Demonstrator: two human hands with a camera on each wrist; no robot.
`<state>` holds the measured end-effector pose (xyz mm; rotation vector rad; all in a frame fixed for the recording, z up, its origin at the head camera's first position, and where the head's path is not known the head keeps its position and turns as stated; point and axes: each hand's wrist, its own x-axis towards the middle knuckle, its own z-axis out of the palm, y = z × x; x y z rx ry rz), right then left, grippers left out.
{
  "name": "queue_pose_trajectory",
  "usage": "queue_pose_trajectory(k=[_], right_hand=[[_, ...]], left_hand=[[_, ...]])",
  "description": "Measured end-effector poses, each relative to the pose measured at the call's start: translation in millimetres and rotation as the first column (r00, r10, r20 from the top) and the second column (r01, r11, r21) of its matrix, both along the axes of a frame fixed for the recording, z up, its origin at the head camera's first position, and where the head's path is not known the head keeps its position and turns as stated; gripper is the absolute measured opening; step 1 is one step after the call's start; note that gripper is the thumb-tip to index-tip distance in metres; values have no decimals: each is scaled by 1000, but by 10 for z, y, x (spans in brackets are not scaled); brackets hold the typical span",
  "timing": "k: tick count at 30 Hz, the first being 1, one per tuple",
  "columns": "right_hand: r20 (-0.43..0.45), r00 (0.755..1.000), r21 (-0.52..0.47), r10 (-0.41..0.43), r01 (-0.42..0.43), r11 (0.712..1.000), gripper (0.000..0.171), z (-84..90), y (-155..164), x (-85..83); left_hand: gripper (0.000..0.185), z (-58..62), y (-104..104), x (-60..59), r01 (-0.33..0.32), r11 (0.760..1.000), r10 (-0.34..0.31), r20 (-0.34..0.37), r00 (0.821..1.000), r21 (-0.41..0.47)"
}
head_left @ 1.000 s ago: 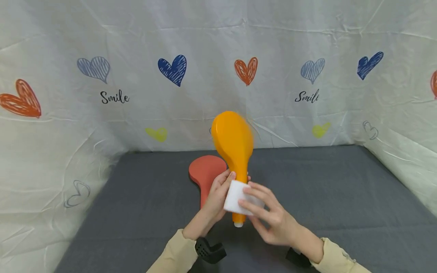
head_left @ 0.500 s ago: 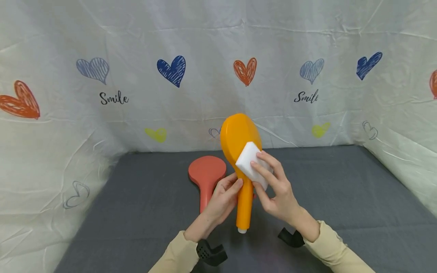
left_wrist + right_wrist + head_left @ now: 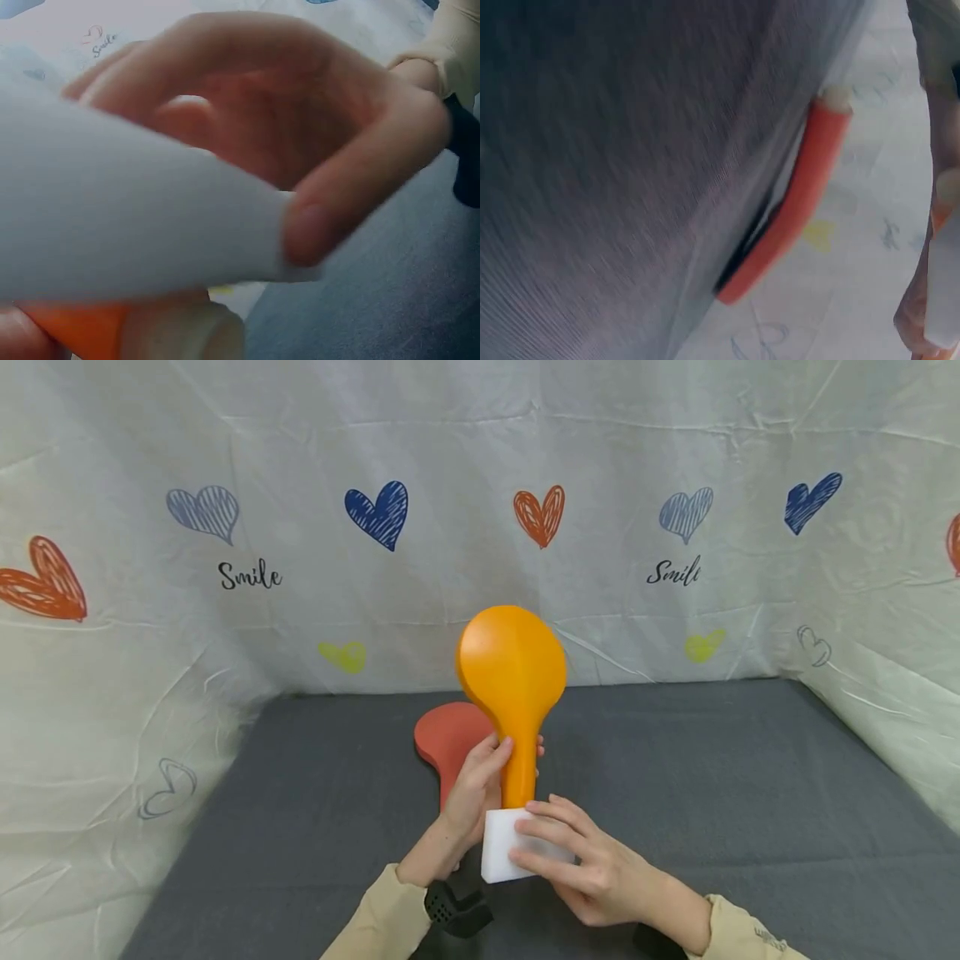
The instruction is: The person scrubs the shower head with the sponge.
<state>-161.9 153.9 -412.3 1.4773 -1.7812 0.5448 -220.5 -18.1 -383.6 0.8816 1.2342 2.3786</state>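
An orange paddle-shaped thing (image 3: 512, 664) with a round head and straight handle stands upright in mid-air in the head view. My left hand (image 3: 471, 789) grips its handle below the head. In my right hand (image 3: 603, 870) is a white sponge block (image 3: 501, 847), pinched between fingers and thumb. That sponge lies against the front of the handle's lower end and covers it. The left wrist view shows the sponge (image 3: 135, 217) close up, with the right thumb at its edge. A red thing of the same shape (image 3: 444, 735) lies behind my left hand.
A grey cloth (image 3: 712, 777) covers the table. White sheeting (image 3: 450, 427) with printed hearts rises at the back and both sides. In the right wrist view the red thing (image 3: 799, 199) shows a dark underside.
The sponge first went up from the handle to the lower part of the orange head, then down to the handle's bottom. The orange head has turned to face more forward. The red thing stayed put.
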Motion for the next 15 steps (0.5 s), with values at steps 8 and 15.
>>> queue_pose_trajectory(k=[8,15], right_hand=[[9,998,-245,-69,69,967,29,273,-11,-269],[87,993,-289,-76,98,952,30,311,-48,-266]], left_hand=[[24,-34,4,51,62,998,-63,-61,996,-18],[23,-15,13,63,34,999,-34,-45,998,-14]])
